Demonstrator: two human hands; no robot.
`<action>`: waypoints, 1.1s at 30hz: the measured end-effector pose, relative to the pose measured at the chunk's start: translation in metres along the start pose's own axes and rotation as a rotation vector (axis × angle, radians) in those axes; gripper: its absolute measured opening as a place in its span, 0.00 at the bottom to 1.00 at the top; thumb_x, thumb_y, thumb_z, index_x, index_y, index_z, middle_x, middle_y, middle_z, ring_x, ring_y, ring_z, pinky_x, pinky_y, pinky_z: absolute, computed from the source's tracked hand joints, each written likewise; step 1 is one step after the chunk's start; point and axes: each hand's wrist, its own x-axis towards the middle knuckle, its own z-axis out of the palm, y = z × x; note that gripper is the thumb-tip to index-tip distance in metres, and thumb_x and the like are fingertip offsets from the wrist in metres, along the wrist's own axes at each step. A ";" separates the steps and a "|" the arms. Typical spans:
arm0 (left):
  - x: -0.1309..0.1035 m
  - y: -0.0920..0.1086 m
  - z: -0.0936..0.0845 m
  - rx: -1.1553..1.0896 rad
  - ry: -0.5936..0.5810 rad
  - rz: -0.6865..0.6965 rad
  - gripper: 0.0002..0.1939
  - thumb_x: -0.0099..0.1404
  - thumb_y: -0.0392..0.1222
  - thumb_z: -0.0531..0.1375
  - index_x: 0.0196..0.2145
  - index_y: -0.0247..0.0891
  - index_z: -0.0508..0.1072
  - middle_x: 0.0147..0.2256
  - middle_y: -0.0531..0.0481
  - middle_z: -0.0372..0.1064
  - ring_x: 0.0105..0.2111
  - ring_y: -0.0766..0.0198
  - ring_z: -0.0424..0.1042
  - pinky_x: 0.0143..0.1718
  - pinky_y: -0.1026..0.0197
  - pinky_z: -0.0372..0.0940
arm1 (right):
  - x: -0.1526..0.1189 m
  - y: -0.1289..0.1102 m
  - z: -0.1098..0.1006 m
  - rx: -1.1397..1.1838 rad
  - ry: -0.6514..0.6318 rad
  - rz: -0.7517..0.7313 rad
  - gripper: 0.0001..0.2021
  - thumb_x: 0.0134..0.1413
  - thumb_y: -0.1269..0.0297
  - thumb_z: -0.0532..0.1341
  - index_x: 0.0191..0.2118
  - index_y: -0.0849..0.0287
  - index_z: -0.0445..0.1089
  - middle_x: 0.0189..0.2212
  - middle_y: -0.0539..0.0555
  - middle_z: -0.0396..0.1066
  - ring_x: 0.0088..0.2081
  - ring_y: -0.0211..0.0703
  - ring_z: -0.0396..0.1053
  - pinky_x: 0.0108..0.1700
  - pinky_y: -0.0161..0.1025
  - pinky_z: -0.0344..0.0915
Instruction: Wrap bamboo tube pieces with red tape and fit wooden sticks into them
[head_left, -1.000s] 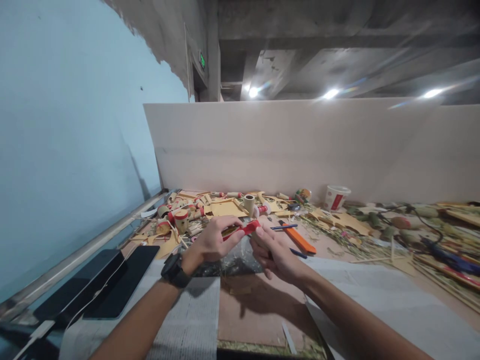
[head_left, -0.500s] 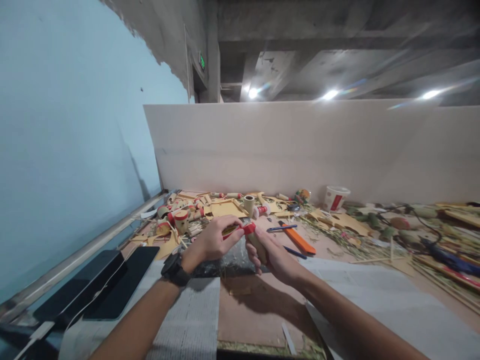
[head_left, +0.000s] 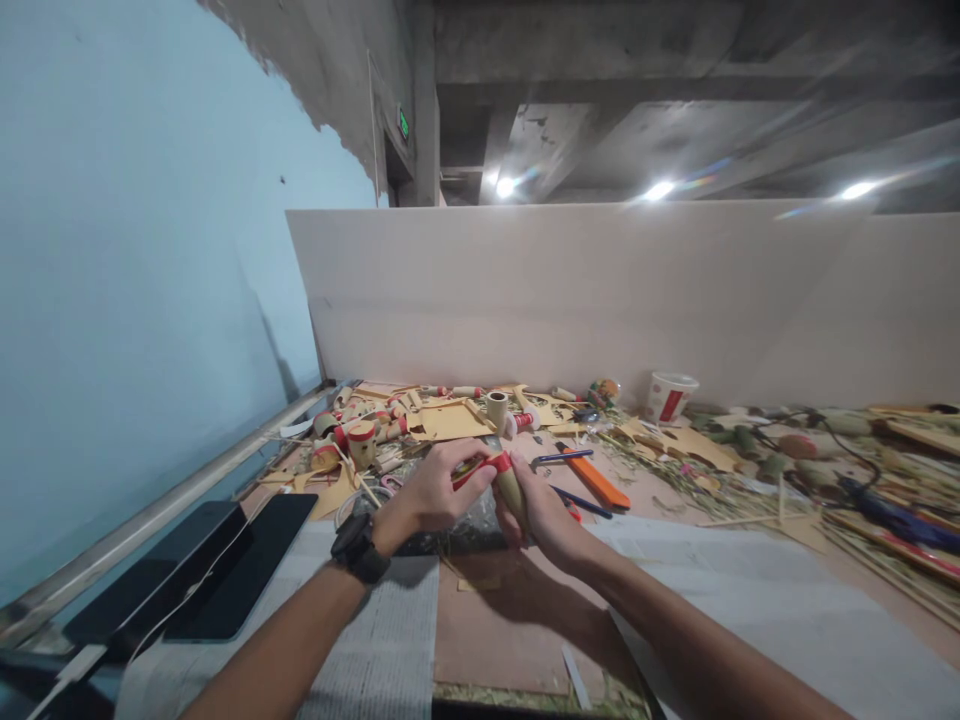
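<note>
Gripping the pale cylinder (head_left: 513, 494) from its right side in the head view, the right hand (head_left: 553, 520) has its fingers curled closed around it; their tips are mostly hidden. The left hand (head_left: 441, 490) is half curled, thumb against fingers, around a red-and-yellow piece (head_left: 469, 471), its thumb tip close to the cylinder's far end. Whether that piece joins the cylinder's red band (head_left: 498, 461), I cannot tell.

The cylinder is held up over the middle of the bench (head_left: 502, 655), near side of the upright hollow tube (head_left: 496, 408) and the thread spool (head_left: 523, 421), left of the orange cutter (head_left: 598, 480). It is probably light and stiff — bamboo or wood, by its look — and fairly smooth, so it could turn in a loose hold. The bare middle seems the best place to grip, leaving the red end free; the red-and-yellow piece looks thin and more easily bent.

In looks, the cylinder is short, rounded and straw-coloured — leaning, its red end pointing far and left.
</note>
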 end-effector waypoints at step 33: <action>0.001 0.014 0.001 0.071 0.010 -0.065 0.11 0.70 0.46 0.54 0.42 0.39 0.71 0.39 0.48 0.73 0.38 0.59 0.70 0.41 0.60 0.61 | -0.001 -0.025 0.002 0.471 0.108 0.320 0.29 0.56 0.33 0.54 0.22 0.55 0.51 0.13 0.38 0.44 0.14 0.26 0.34 0.12 0.24 0.37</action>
